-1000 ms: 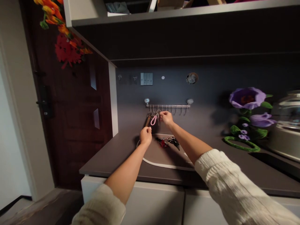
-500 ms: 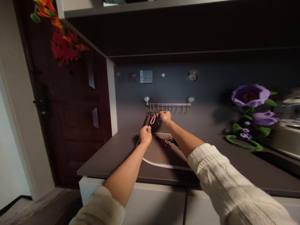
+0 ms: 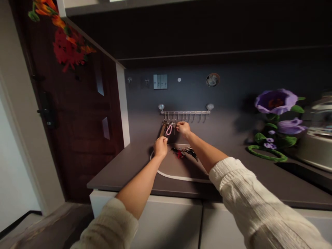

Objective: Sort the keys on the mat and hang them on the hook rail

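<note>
Best to keep the L grip (image 3: 160, 147) steady, so the brown strap (image 3: 162, 130) doesn't swing, & work the R grip (image 3: 183, 128) gently w/ the fingertips so the rings don't snag. L grip's closed, pinching the strap's low end, it seems; R grip's fingers are pressed together just beside the hung keys (image 3: 174, 128), can't tell if on anything. Pink loop (image 3: 169, 129): slim, tilted, hangs w/ the keys under the clear hook rail (image 3: 185, 112), approx ctr of frame.
</note>
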Demonstrator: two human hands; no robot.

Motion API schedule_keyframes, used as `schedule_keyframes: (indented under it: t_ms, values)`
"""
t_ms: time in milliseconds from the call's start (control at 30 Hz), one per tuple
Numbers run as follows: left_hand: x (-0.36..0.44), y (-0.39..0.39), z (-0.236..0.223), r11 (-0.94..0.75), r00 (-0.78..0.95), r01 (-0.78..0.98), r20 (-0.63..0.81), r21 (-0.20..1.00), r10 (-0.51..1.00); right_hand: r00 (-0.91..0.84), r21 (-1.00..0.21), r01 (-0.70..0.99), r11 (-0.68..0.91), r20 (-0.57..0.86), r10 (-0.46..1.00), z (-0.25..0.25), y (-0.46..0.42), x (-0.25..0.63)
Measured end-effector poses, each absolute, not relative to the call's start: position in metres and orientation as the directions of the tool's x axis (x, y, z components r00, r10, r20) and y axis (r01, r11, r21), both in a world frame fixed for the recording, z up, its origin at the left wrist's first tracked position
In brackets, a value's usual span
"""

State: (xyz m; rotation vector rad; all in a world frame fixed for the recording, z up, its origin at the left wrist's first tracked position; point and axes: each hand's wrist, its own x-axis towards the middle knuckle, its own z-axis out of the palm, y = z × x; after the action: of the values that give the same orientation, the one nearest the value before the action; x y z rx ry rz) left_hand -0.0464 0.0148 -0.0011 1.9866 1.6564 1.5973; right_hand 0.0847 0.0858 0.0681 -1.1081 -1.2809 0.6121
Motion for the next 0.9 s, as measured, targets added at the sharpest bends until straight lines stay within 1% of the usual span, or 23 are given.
schedule_keyframes:
  t_ms: [33, 100, 200, 333, 433, 500, 600, 700, 767, 833, 900]
  values:
    - [-0.046, 0.014, -0.001, -0.409, -0.129, 0.664, 0.635, 0.626, 0.762, 0.272, -0.925, 0.163, 0.343, 0.376, 0.886, 0.070, 0.080, 0.085]
    - [-0.046, 0.011, 0.000, -0.424, -0.098, 0.674, 0.643, 0.604, 0.760, 0.271, -0.942, 0.131, 0.309, 0.334, 0.903, 0.072, 0.068, 0.086]
    - [-0.047, 0.009, 0.000, -0.442, -0.056, 0.690, 0.651, 0.573, 0.757, 0.232, -0.948, 0.084, 0.307, 0.318, 0.919, 0.072, 0.050, 0.089]
    - [-0.047, 0.005, 0.000, -0.410, 0.000, 0.757, 0.628, 0.509, 0.778, 0.171, -0.956, 0.009, 0.294, 0.291, 0.941, 0.064, 0.029, 0.095]
    - [-0.046, 0.003, -0.001, -0.404, 0.058, 0.796, 0.609, 0.450, 0.791, 0.126, -0.956, 0.008, 0.295, 0.293, 0.948, 0.052, 0.017, 0.099]
    - [-0.045, 0.003, -0.002, -0.409, 0.095, 0.815, 0.602, 0.410, 0.793, 0.104, -0.955, 0.038, 0.295, 0.297, 0.949, 0.042, 0.009, 0.101]
    - [-0.044, 0.005, -0.004, -0.405, 0.135, 0.840, 0.584, 0.361, 0.801, 0.092, -0.951, 0.130, 0.280, 0.293, 0.952, 0.026, 0.002, 0.104]
    - [-0.042, 0.009, -0.007, -0.398, 0.166, 0.855, 0.553, 0.332, 0.817, 0.073, -0.906, 0.297, 0.302, 0.337, 0.939, 0.012, -0.001, 0.109]
    - [-0.041, 0.013, -0.008, -0.397, 0.185, 0.860, 0.531, 0.320, 0.827, 0.039, -0.817, 0.469, 0.337, 0.400, 0.916, 0.007, 0.000, 0.111]
    - [-0.039, 0.017, -0.010, -0.397, 0.200, 0.864, 0.514, 0.308, 0.834, -0.004, -0.678, 0.646, 0.350, 0.455, 0.891, 0.004, 0.001, 0.113]
    - [-0.038, 0.021, -0.011, -0.401, 0.216, 0.867, 0.502, 0.296, 0.838, -0.049, -0.547, 0.765, 0.341, 0.477, 0.877, 0.003, 0.002, 0.114]
